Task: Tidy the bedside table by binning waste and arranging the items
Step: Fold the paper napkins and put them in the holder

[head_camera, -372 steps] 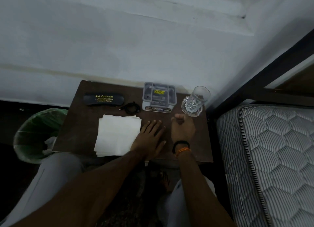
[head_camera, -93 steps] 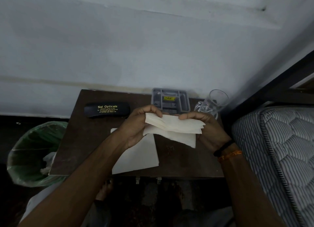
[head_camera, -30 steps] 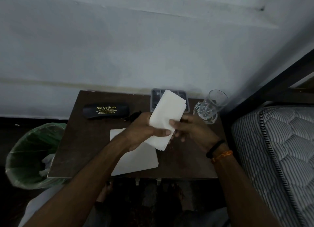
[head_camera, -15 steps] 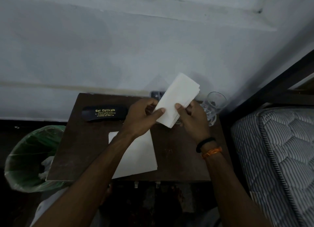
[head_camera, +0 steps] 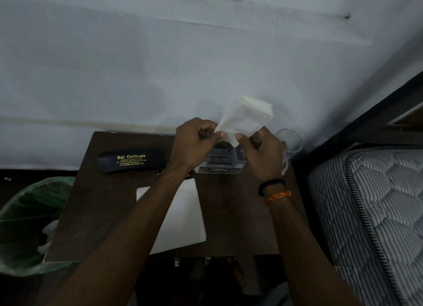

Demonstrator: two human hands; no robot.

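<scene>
Folded tissue (head_camera: 246, 119) pinched by both hands, left hand (head_camera: 194, 143) and right hand (head_camera: 263, 154), above the organiser (head_camera: 220, 160) at frame centre. Best kept taut, edges squared (2 thumbs on the lower corner), then lowered onto the counter (head_camera: 229, 205).

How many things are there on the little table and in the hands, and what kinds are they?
Folded tissue held up by left hand and right hand: 1
Flat tissue stack on table: 1
Black glasses case: 1
Grey organiser tray: 1
Drinking glass: 1
Total: 5
</scene>
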